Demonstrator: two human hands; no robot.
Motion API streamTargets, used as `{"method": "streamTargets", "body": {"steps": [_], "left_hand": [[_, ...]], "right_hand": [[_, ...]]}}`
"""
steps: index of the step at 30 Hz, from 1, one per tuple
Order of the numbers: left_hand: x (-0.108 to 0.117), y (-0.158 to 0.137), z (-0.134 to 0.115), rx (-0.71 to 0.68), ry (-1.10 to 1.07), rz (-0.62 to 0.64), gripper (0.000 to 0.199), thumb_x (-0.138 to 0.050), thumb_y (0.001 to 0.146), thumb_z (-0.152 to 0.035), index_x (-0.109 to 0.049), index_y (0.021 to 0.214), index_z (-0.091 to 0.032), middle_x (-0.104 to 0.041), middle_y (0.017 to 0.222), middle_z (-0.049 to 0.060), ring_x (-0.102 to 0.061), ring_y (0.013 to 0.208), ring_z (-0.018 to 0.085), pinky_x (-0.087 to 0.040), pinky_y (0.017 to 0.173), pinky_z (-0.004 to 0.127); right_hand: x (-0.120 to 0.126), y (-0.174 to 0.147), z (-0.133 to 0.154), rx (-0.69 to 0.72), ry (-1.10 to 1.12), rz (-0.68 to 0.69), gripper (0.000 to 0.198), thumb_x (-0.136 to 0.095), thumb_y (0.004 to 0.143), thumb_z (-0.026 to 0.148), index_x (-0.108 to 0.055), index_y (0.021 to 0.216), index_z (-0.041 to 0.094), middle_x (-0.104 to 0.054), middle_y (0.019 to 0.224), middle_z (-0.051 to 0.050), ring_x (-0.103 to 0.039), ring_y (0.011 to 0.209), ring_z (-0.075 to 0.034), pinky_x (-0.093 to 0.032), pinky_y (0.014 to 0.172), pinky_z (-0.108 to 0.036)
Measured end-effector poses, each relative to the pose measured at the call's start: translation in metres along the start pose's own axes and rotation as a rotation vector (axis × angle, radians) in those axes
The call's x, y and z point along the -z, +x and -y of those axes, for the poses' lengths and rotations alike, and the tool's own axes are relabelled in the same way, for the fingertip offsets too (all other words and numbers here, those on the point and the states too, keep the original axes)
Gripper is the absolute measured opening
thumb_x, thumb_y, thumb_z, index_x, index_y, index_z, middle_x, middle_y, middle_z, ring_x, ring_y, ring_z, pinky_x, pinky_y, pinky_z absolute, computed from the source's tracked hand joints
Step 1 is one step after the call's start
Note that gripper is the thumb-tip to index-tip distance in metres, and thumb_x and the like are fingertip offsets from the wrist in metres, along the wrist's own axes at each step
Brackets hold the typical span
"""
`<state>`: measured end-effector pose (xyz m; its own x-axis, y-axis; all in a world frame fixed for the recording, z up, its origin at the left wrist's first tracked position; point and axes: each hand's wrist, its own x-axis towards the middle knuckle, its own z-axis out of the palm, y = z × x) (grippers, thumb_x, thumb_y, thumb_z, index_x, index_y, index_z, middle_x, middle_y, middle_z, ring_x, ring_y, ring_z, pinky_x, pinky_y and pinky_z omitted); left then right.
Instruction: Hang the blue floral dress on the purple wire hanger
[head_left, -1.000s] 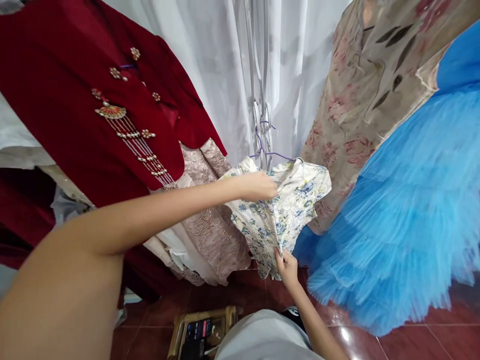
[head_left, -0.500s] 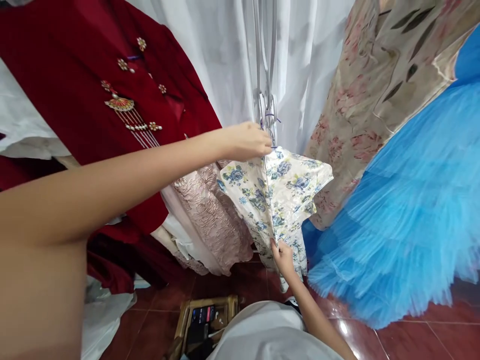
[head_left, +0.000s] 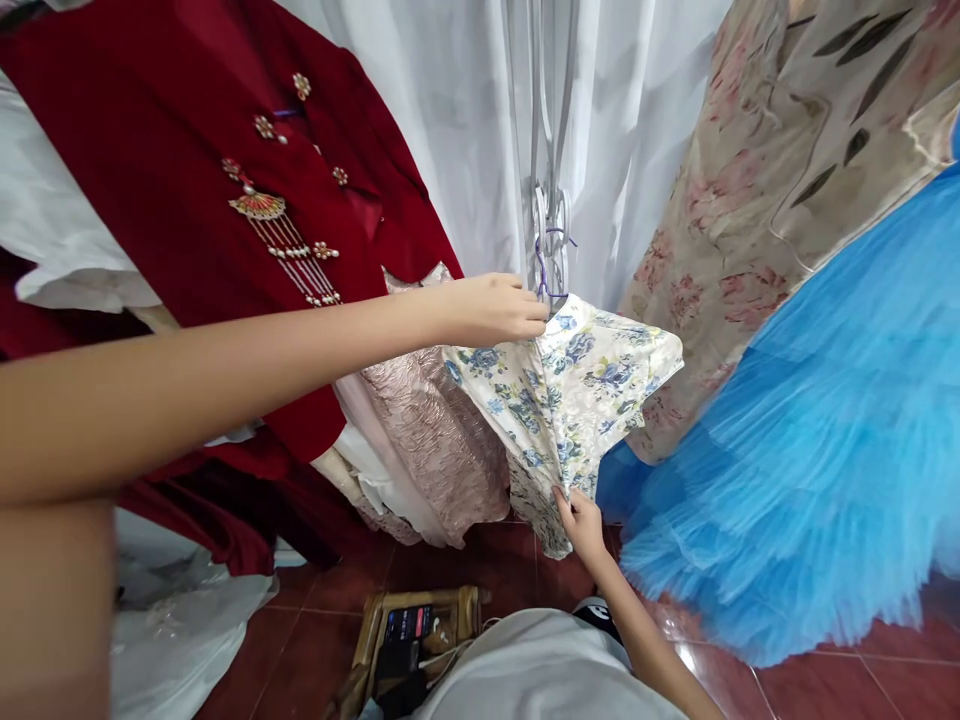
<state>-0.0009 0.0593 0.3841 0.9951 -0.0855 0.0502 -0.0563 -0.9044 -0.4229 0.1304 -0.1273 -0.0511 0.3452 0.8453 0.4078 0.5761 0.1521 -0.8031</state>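
A white dress or top with blue flowers and green leaves (head_left: 604, 370) hangs from a thin purple hanger (head_left: 541, 268) in front of me. My left hand (head_left: 499, 308) is closed at its neckline, fingertips pinching the fabric beside the centre seam. Lower on the same seam, my right hand (head_left: 581, 522) pinches the cloth between thumb and fingers. Between both hands the seam runs fairly straight and taut. Part of the left shoulder of the garment is hidden behind my left hand and forearm.
White hooks (head_left: 561, 215) carry the hanger before a white curtain (head_left: 442, 120). Left hang a dark red velvet jacket (head_left: 172, 200) and a pink textured dress (head_left: 427, 440); right, a beige floral dress (head_left: 697, 250) and blue tulle skirt (head_left: 810, 430). Below stands a wooden-framed stool (head_left: 469, 605) holding a phone (head_left: 409, 623).
My left hand has dropped slightly from the hanger to the neckline, so more of the purple hanger shows. My right hand keeps its pinch, and the lower cloth has swung left.
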Motion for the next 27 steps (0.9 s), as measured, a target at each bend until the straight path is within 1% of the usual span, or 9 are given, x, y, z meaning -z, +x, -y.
{"method": "streamTargets", "body": {"steps": [6,10,13,15,18,20,22,24,27], "left_hand": [[-0.078,-0.002,-0.022,0.251,-0.087,-0.286,0.021,-0.043,0.103,-0.021,-0.061,0.092,-0.018,-0.067,0.084,0.004,-0.061,0.078,0.017,-0.048,0.09,0.036],[-0.115,0.004,-0.042,0.406,-0.194,-0.499,0.025,-0.039,0.104,-0.024,-0.06,0.092,-0.018,-0.068,0.085,0.004,-0.063,0.083,0.017,-0.047,0.097,0.039],[-0.121,0.01,-0.052,0.492,-0.25,-0.653,0.027,-0.038,0.104,-0.026,-0.059,0.089,-0.018,-0.069,0.086,0.005,-0.063,0.086,0.018,-0.048,0.095,0.038],[-0.121,0.013,-0.054,0.513,-0.275,-0.691,0.026,-0.041,0.103,-0.026,-0.059,0.086,-0.019,-0.069,0.085,0.005,-0.063,0.087,0.019,-0.048,0.095,0.038],[-0.121,0.012,-0.056,0.513,-0.309,-0.687,0.018,-0.048,0.1,-0.023,-0.062,0.09,-0.02,-0.069,0.09,0.006,-0.064,0.092,0.021,-0.048,0.095,0.04],[-0.121,0.007,-0.057,0.517,-0.339,-0.701,0.013,-0.052,0.097,-0.022,-0.065,0.099,-0.019,-0.07,0.098,0.008,-0.065,0.098,0.022,-0.05,0.094,0.04],[-0.121,0.001,-0.057,0.513,-0.375,-0.731,0.017,-0.053,0.097,-0.018,-0.067,0.107,-0.02,-0.071,0.103,0.008,-0.066,0.101,0.021,-0.051,0.092,0.039],[-0.118,-0.003,-0.056,0.491,-0.404,-0.758,0.022,-0.051,0.098,-0.013,-0.068,0.109,-0.021,-0.073,0.104,0.007,-0.067,0.102,0.019,-0.051,0.092,0.038],[-0.113,-0.001,-0.054,0.469,-0.391,-0.796,0.026,-0.05,0.098,-0.009,-0.07,0.109,-0.023,-0.074,0.103,0.005,-0.068,0.1,0.018,-0.051,0.091,0.037]], "right_hand": [[0.026,0.012,0.0,0.005,-0.023,0.107,0.047,-0.053,0.095,0.053,-0.049,0.06,0.021,-0.051,0.056,0.001,-0.046,0.054,-0.015,-0.033,0.056,-0.026],[0.049,0.07,0.04,0.011,0.078,0.106,0.038,-0.057,0.093,0.054,-0.056,0.074,0.021,-0.056,0.061,0.001,-0.05,0.057,-0.015,-0.039,0.058,-0.026],[0.06,0.136,0.097,0.097,0.266,0.02,0.037,-0.055,0.095,0.055,-0.061,0.085,0.02,-0.062,0.07,-0.001,-0.054,0.063,-0.016,-0.043,0.062,-0.027],[0.065,0.176,0.135,0.151,0.454,0.047,0.041,-0.05,0.098,0.057,-0.064,0.09,0.019,-0.064,0.071,-0.002,-0.055,0.062,-0.016,-0.044,0.061,-0.027],[0.069,0.215,0.171,0.123,0.612,0.077,0.05,-0.052,0.095,0.063,-0.059,0.071,0.02,-0.058,0.058,0.0,-0.046,0.05,-0.012,-0.038,0.05,-0.026],[0.07,0.226,0.18,0.095,0.661,0.097,0.051,-0.059,0.091,0.064,-0.056,0.064,0.02,-0.056,0.052,0.001,-0.043,0.046,-0.011,-0.035,0.047,-0.025],[0.072,0.229,0.181,0.078,0.695,0.108,0.048,-0.062,0.088,0.063,-0.06,0.068,0.02,-0.057,0.052,0.002,-0.041,0.043,-0.01,-0.034,0.046,-0.025],[0.073,0.228,0.178,0.065,0.714,0.127,0.043,-0.062,0.089,0.059,-0.065,0.074,0.019,-0.059,0.052,0.002,-0.043,0.043,-0.01,-0.033,0.045,-0.025],[0.07,0.224,0.174,0.038,0.732,0.142,0.037,-0.062,0.089,0.049,-0.064,0.065,0.019,-0.055,0.047,0.002,-0.043,0.041,-0.011,-0.032,0.044,-0.026]]}}
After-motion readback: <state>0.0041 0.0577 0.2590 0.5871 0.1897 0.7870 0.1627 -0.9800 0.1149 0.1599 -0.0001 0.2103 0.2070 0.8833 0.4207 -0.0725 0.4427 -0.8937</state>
